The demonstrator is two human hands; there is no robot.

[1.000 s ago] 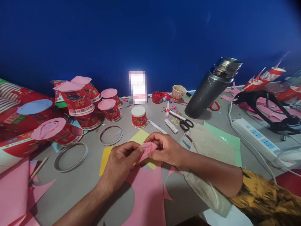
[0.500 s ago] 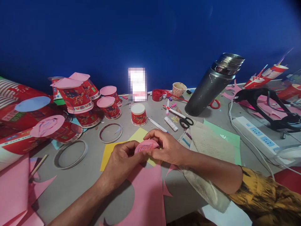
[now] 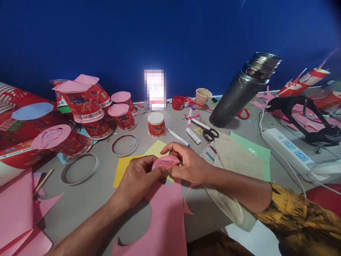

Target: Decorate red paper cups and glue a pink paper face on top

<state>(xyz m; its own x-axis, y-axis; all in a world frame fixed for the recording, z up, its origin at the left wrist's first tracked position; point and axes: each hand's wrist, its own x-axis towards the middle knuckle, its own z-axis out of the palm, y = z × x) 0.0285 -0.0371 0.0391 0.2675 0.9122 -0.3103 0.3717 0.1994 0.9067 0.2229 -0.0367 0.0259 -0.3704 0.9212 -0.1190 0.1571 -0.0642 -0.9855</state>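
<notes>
A small pink paper disc with purple and red scribbles is held above the table between both hands. My left hand pinches its left and near edge, the thumb lying on top. My right hand grips the right edge, where the paper curls up a little. Under the hands lie yellow paper and a pink sheet with round pieces cut out of it. Beyond them an upside-down red paper cup stands with its white base up.
Red cups topped with pink paper crowd the left, near two tape rings. Scissors, a marker and a glue stick lie behind my right hand. A dark thermos, cloth and power strip are to the right.
The whole view has shifted slightly, so most things sit a little higher in the picture. Both hands still hold the pink disc, and its right edge now curls more visibly.
</notes>
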